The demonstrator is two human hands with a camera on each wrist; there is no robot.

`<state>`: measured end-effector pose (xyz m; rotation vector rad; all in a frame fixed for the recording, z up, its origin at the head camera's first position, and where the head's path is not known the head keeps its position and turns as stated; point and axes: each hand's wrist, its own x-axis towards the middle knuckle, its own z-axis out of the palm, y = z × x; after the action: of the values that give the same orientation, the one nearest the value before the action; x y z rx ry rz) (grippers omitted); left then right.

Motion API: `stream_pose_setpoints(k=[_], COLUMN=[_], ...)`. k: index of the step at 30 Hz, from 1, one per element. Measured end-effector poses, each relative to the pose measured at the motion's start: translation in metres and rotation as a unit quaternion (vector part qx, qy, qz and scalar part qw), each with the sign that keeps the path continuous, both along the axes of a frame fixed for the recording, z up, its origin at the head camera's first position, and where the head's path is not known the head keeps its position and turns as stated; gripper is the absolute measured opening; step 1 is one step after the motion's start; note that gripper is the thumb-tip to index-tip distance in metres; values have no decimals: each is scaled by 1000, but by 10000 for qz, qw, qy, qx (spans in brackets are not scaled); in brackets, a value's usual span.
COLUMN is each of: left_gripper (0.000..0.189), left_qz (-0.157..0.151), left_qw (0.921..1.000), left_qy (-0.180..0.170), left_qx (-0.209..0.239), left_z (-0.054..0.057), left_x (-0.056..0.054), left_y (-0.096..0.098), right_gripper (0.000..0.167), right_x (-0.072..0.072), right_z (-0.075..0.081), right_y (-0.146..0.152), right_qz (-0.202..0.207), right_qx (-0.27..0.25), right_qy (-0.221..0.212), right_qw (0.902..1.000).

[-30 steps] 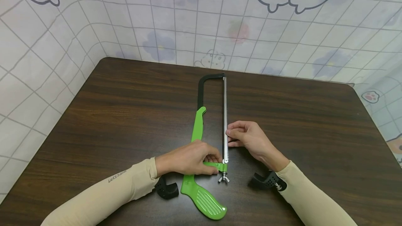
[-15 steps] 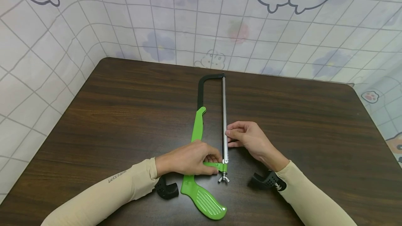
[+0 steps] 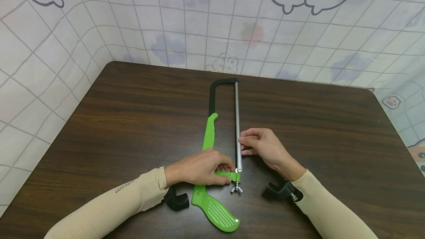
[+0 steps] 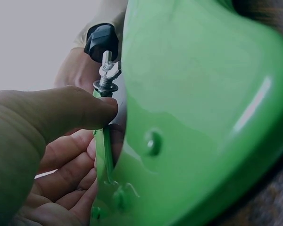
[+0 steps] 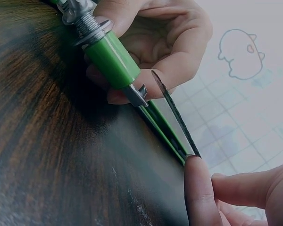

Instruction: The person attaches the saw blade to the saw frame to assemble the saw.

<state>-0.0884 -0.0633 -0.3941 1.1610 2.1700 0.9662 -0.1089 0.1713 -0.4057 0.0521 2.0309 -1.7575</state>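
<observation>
Hacksaw (image 3: 208, 132) lies on dark table (image 3: 149, 121), between our hands. Our left hand (image 3: 199, 167) pinches green bracket (image 3: 227, 175); our right hand (image 3: 265, 148) pinches blade (image 3: 237, 117), near end apart from bracket's metal pin (image 5: 137, 96). Risk, we judge: slack right pinch lets blade spring sideways and nick us.

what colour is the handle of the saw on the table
The handle is bright green, showing best in the head view.

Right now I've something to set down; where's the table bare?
Bare table: left of the saw beyond the left sleeve, and right of the blade beyond the right hand. Crowded: between that hand and the left hand.
</observation>
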Motion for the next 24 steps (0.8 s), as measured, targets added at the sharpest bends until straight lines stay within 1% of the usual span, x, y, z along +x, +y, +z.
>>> stream_pose_setpoints(k=[7,24], left_gripper=[13,13], left_qz=[9,4], left_qw=[10000,10000], left_qy=[43,54], left_qx=[-48,-52], left_z=[-1,-2], left_x=[0,0], left_y=[0,0], right_gripper=[33,32], right_x=[1,1], right_z=[0,-2], right_y=[1,0], right_qz=[-43,16], right_qx=[-3,33], right_qy=[7,14], right_qw=[10000,10000])
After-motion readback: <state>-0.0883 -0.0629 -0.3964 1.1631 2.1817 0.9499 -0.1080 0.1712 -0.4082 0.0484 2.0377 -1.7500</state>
